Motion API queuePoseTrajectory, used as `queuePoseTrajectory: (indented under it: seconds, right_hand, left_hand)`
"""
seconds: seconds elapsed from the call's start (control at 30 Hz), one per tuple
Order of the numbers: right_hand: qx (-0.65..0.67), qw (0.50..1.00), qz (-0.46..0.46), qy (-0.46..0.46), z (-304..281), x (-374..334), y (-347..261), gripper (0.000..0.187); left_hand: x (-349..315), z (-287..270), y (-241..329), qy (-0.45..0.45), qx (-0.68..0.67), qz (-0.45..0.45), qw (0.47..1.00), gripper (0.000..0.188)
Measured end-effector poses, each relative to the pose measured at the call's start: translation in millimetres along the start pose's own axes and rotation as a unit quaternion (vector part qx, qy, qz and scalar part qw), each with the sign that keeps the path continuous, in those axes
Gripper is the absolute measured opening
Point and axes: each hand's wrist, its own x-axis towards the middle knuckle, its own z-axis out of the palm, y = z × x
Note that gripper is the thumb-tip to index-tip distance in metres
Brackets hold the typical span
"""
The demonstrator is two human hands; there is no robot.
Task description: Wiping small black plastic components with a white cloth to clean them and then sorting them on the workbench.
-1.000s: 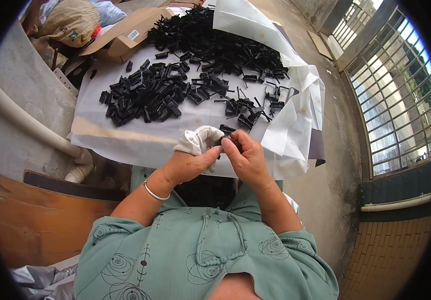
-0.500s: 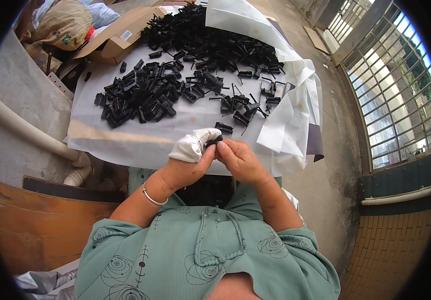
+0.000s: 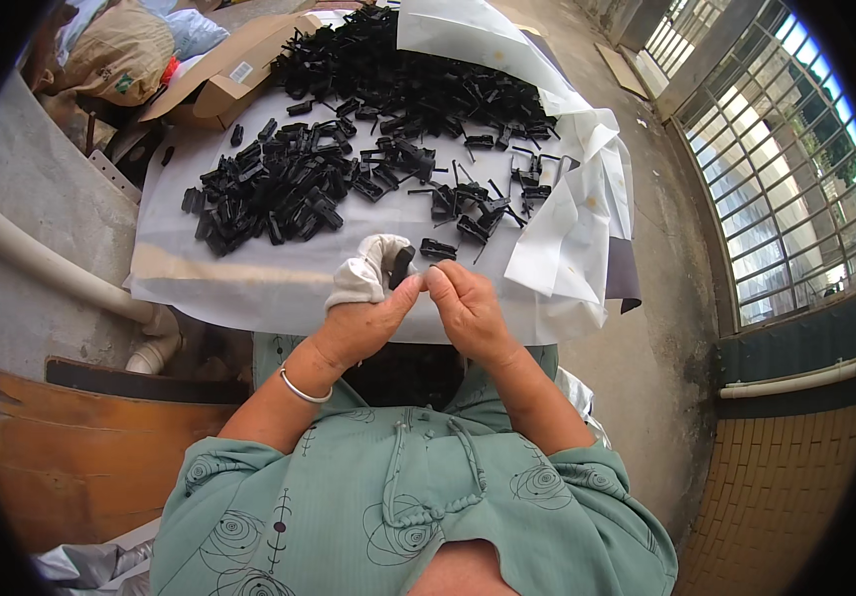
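My left hand, its fingers covered by a white cloth glove and its thumb bare, grips a small black plastic part tilted upright. Close beside it, my bare right hand has thumb and forefinger pinched together near the part; what they hold, if anything, is too small to make out. Just beyond my fingers lies a single black part on the white sheet. A loose group of black parts with thin sprue-like prongs is spread past it.
A heap of black parts lies left of centre, with a larger dark pile at the back. White sheeting covers the table and folds at the right. An open cardboard box stands back left; a barred window is at right.
My hands have drawn slightly apart. The black part in my left hand now shows more fully and stands more upright. The view has shifted a little.
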Motion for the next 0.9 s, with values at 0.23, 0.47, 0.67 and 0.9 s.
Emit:
queuePoseTrajectory:
  seconds: [0.23, 0.47, 0.67, 0.9]
  right_hand:
    - [-0.138, 0.984, -0.109, -0.011, -14, -7, 12, 0.016]
    - [-0.163, 0.971, -0.174, 0.020, -16, -6, 10, 0.010]
    - [-0.086, 0.996, -0.027, -0.006, -10, -4, -8, 0.013]
    - [-0.071, 0.996, -0.048, -0.014, -12, -6, -1, 0.020]
  left_hand:
    - [2, -15, 16, -0.012, -0.224, -0.234, 0.946, 0.026]
    - [3, -16, 19, -0.052, -0.247, -0.227, 0.941, 0.034]
    - [-3, -12, 33, -0.166, -0.070, -0.165, 0.970, 0.034]
    - [-2, -16, 26, -0.178, -0.085, -0.213, 0.957, 0.028]
